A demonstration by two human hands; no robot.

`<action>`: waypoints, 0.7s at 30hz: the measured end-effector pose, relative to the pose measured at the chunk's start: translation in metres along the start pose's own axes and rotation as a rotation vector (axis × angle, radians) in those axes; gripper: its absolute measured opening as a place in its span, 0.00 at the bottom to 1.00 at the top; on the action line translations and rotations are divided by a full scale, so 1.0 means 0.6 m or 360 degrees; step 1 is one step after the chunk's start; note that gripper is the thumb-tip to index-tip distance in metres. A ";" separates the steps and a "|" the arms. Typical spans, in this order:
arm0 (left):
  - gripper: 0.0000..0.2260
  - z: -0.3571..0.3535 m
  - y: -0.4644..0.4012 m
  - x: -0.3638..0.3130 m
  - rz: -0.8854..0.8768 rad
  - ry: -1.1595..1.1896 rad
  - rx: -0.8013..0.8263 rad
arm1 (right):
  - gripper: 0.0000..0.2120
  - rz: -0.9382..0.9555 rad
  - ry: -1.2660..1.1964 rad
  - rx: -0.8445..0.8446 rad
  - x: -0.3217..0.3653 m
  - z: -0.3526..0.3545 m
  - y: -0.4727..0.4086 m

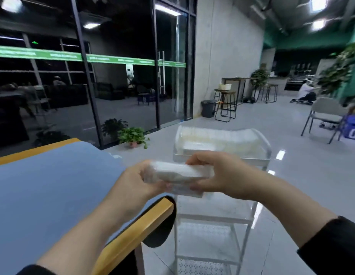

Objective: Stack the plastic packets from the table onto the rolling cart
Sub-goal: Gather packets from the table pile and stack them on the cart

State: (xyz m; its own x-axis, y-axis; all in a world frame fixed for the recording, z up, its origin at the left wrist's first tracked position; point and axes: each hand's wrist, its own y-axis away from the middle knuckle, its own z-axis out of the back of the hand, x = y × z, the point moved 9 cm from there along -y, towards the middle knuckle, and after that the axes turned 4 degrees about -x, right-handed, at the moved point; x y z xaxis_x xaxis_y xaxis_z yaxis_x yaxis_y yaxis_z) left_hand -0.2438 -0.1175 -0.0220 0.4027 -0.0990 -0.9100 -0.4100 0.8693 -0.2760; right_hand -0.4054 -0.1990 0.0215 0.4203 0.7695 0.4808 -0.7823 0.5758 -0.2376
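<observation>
Head view: both hands hold one plastic packet (179,172) in the air, above the gap between the desk (53,185) and the rolling cart (218,219). The packet is a flat, oblong, translucent white bundle with a glossy, crinkled film wrap. The left hand (141,181) grips its left end, fingers curled beneath and thumb alongside; the right hand (218,173) grips its right end, fingers arched over the top edge and thumb pressing from below. Both forearms are bare, with dark sleeves pushed back. The desk has a smooth matte blue top, a yellow wood-coloured edge band and rounded corners. The cart is a white metal frame with perforated shelves; its top tray (260,160) carries a stack of similar packets (218,139), pale and shiny, lying side by side in a low curved heap. The floor (291,185) is polished grey tile with bright reflections. A small leafy potted plant (133,136) stands by the dark glass wall (117,86).
</observation>
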 end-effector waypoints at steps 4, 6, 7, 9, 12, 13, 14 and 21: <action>0.13 -0.095 -0.038 -0.039 -0.0099 0.0092 0.0200 | 0.17 -0.0110 0.0267 0.0005 -0.052 0.057 0.024; 0.14 -0.125 -0.057 -0.041 -0.0104 0.0125 0.0267 | 0.13 -0.0103 0.0370 -0.0018 -0.069 0.068 0.025; 0.15 -0.136 -0.066 -0.040 -0.0109 0.0131 0.0283 | 0.11 -0.0102 0.0386 -0.0042 -0.078 0.071 0.024; 0.17 -0.153 -0.082 -0.040 -0.0132 0.0128 0.0308 | 0.08 -0.0114 0.0353 -0.0085 -0.097 0.078 0.021; 0.23 -0.165 -0.105 -0.043 -0.0219 -0.0114 0.0362 | 0.09 -0.0155 0.0287 -0.0162 -0.138 0.099 0.009; 0.24 -0.159 -0.117 -0.046 -0.0288 -0.0276 0.0328 | 0.09 -0.0179 0.0265 -0.0224 -0.156 0.113 0.004; 0.24 -0.147 -0.132 -0.051 -0.0387 -0.0451 0.0245 | 0.08 -0.0207 0.0244 -0.0297 -0.173 0.129 -0.002; 0.25 -0.154 -0.264 -0.020 -0.0709 -0.1582 0.0237 | 0.06 -0.0326 0.0316 -0.0463 -0.244 0.185 -0.056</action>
State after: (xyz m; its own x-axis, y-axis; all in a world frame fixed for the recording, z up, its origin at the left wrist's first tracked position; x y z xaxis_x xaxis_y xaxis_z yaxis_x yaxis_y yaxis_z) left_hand -0.2595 -0.2990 0.0043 0.9970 -0.0427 -0.0644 0.0120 0.9088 -0.4171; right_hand -0.4916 -0.3619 0.0525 0.6567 0.6528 0.3776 -0.5223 0.7549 -0.3966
